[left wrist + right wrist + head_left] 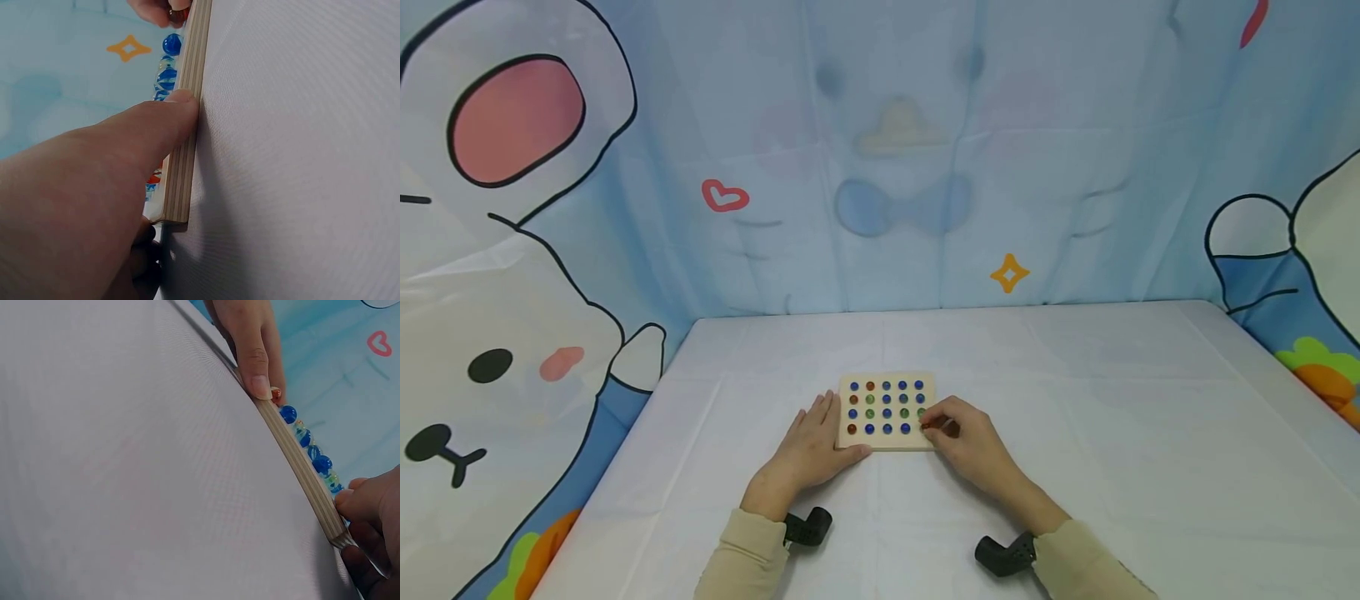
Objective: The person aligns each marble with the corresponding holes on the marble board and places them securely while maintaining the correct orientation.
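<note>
A pale wooden board (877, 445) lies on the table, with blue, green and reddish-brown glass marbles in rows on top. My left hand (808, 442) rests at its left side, fingers stretched along that edge. The left thumb (178, 119) presses on the layered front edge. Over the near right corner, my right hand (966, 437) pinches a reddish marble (179, 14) between thumb and fingertips. This marble is mostly hidden by the fingers in the head view. A blue marble (288, 414) stands along the front row in the right wrist view.
A white cloth (1075, 375) covers the table around the board. Behind it hangs a light blue curtain (910, 275) with cartoon prints. Black wrist cameras, such as the one (1006, 556) by the right sleeve, sit on both wrists.
</note>
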Demonstrator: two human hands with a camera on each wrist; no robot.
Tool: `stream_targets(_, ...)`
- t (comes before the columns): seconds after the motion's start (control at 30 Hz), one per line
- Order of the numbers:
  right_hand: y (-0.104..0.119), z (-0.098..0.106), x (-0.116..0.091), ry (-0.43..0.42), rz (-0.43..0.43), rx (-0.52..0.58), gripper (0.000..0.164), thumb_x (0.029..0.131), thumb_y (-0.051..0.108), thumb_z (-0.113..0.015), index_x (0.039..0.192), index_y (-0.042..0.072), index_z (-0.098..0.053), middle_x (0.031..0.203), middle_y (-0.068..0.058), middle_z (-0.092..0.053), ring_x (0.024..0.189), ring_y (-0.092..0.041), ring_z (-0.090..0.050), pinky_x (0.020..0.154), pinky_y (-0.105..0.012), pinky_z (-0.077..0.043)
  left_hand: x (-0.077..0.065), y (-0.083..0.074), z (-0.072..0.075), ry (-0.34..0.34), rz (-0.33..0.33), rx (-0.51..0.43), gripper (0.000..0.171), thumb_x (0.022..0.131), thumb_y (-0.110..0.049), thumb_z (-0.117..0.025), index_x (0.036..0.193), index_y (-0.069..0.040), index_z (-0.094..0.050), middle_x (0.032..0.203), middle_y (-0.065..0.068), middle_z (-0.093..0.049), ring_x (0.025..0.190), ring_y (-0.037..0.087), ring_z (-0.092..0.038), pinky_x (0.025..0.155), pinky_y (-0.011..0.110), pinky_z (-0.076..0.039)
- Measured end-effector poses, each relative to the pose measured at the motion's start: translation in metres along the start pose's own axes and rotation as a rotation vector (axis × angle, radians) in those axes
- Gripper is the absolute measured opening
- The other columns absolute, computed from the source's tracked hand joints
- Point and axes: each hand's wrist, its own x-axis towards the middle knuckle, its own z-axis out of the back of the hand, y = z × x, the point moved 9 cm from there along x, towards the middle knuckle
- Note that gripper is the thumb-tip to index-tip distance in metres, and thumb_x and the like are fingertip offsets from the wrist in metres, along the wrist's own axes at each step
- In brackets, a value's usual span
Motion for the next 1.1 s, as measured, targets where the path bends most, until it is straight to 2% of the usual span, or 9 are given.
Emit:
stream_targets(0.17,-0.0004,-0.0009,0.0001,0.001,0.019,-0.016,0.017,0.085,0.0,-0.073,0.096,0.013,-0.071,0.093,0.004,-0.067,0.081,-0.009,-0.059,0.072,-0.02,-0.052,-0.0003,-0.0006,0.0002,-0.003,-0.004,0.0,0.093,0.094,-0.053,-0.061,0.156,0.002,-0.02,0.164,0.02,-0.021,0.153,0.033,-0.019,0.125,0.051,-0.018)
stream_targets(0.63,0.0005,-0.0039,0.0008,0.032,-0.008,-0.02,0.016,0.086,0.001,-0.072,0.096,0.013,-0.074,0.099,0.003,-0.065,0.082,-0.01,-0.057,0.072,-0.019,-0.051,-0.0006,0.0001,-0.0002,0.0,0.003,-0.002,0.094,0.093,-0.053,-0.061,0.156,0.002,-0.02,0.164,0.019,-0.02,0.153,0.033,-0.019,0.125,0.051,-0.018)
stream_targets(1.1,0.0014,-0.0031,-0.0009,0.028,-0.002,-0.017,0.018,0.086,0.002,-0.073,0.099,0.013,-0.074,0.099,0.004,-0.066,0.082,-0.009,-0.058,0.073,-0.019,-0.052,-0.001,-0.0006,0.0002,-0.005,-0.004,-0.013,0.093,0.093,-0.052,-0.062,0.156,0.003,-0.02,0.164,0.02,-0.02,0.153,0.034,-0.019,0.125,0.052,-0.018)
